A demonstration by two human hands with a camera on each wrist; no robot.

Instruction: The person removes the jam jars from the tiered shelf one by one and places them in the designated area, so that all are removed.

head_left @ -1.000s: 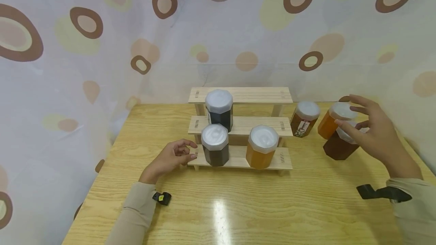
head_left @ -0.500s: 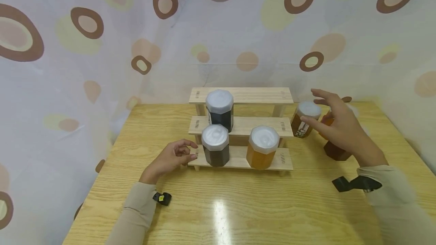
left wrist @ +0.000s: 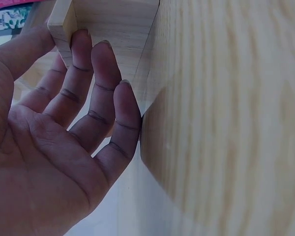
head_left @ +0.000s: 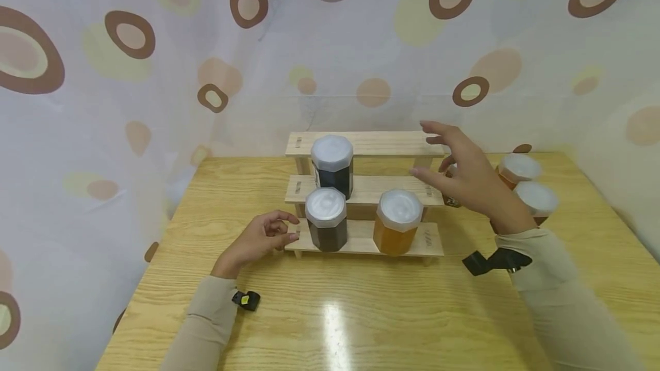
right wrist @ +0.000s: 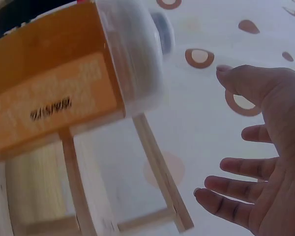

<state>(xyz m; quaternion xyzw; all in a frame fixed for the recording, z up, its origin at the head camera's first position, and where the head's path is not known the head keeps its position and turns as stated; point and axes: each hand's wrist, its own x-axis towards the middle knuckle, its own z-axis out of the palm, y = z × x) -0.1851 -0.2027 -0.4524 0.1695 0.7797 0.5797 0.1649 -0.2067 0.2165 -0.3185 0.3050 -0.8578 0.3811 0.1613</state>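
My left hand (head_left: 258, 240) is at the left end of a three-step wooden rack (head_left: 361, 143), thumb and curled fingers about the end of its lowest board (left wrist: 64, 29). My right hand (head_left: 464, 173) hovers at the rack's right end, fingers spread, holding nothing. An orange jar (head_left: 394, 237) with a white lid stands on the lowest step, large in the right wrist view. Left of it on that step is a dark grey jar (head_left: 328, 236). A black jar (head_left: 334, 179) stands on the middle step behind. My right hand mostly hides a brown jar (head_left: 451, 198) beside the rack.
Right of the rack on the wooden table (head_left: 289, 325) stand an orange jar (head_left: 515, 169) and a dark brown jar (head_left: 536, 199), both white-lidded and partly behind my right arm. A patterned cloth (head_left: 361, 44) rises behind and at both sides.
My right hand has moved left, from above the jars at the right to the rack's right end, with nothing in it. My left hand and the jars have stayed put.
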